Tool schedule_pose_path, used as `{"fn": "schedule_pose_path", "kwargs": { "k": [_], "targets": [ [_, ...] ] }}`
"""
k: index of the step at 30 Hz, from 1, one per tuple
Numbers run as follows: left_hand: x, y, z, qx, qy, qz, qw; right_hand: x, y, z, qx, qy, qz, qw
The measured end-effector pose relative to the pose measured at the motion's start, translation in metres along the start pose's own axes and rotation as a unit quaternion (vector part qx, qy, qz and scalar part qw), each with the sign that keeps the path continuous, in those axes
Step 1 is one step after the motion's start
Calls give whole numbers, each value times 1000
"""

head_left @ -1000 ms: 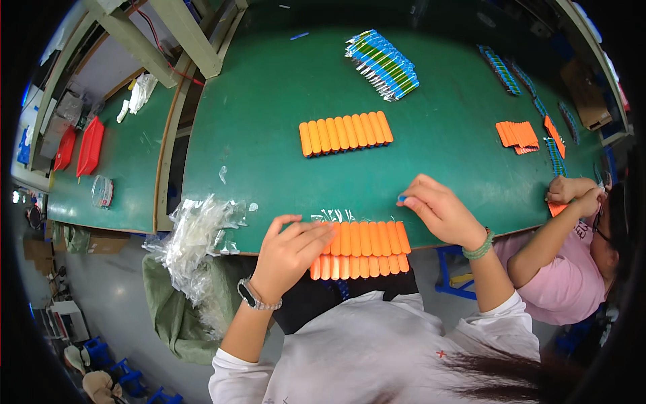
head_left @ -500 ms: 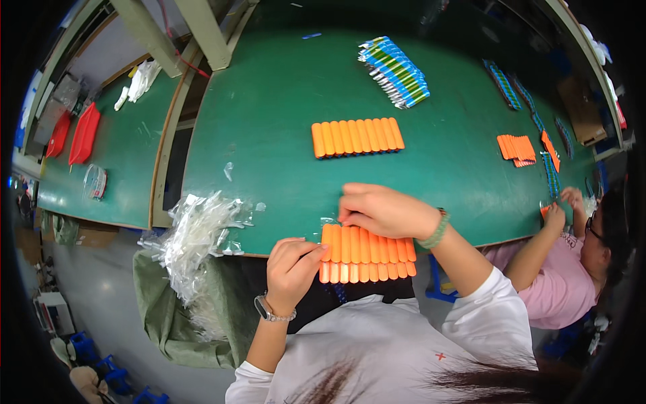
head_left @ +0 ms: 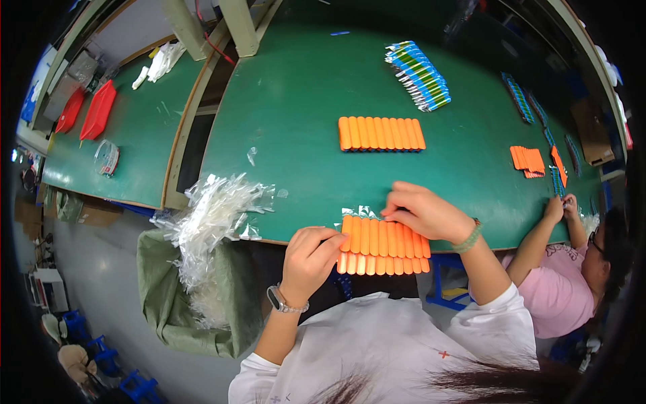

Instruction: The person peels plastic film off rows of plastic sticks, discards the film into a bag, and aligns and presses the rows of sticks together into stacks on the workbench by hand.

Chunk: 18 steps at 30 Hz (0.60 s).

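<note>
A double row of orange round-ended strips (head_left: 383, 237) lies side by side at the table's near edge, its lower tier overhanging toward me. My left hand (head_left: 311, 259) is closed, thumb and fingers pinching the row's left end. At the far edge of the row my right hand (head_left: 424, 212) is closed in a pinch; what its fingertips hold is hidden. Small clear plastic tabs (head_left: 356, 212) stick out along that far edge, left of my right fingertips. Farther back, a second row of orange strips (head_left: 381, 135) lies flat on the green table (head_left: 296, 148).
Blue-and-green wrapped strips (head_left: 418, 75) lie fanned out at the back. Left of my hands, clear plastic scraps (head_left: 215, 205) spill into a green sack (head_left: 158, 289). To the right, a co-worker in a pink top (head_left: 555, 296) handles strips near an orange stack (head_left: 527, 160).
The view has shifted, so the table things sit farther right. My right hand has slid right along the row's far edge, and more clear tabs show there. My left hand keeps its pinch.
</note>
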<state>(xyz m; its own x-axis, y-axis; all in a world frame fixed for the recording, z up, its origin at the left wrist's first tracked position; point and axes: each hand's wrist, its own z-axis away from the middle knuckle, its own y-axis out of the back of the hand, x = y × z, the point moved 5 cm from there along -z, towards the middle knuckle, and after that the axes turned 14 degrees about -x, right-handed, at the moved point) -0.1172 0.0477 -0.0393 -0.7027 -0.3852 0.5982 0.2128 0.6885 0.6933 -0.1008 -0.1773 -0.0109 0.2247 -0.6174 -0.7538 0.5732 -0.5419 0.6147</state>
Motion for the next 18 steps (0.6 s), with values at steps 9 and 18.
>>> {"fn": "schedule_pose_path", "kwargs": {
  "k": [9,18],
  "targets": [
    [13,5,-49,-192,-12,13,981,23,9,82,93,-81,-1,992],
    [26,-19,-137,-246,-85,-47,964,61,13,84,268,-76,-350,894]
  ]
}}
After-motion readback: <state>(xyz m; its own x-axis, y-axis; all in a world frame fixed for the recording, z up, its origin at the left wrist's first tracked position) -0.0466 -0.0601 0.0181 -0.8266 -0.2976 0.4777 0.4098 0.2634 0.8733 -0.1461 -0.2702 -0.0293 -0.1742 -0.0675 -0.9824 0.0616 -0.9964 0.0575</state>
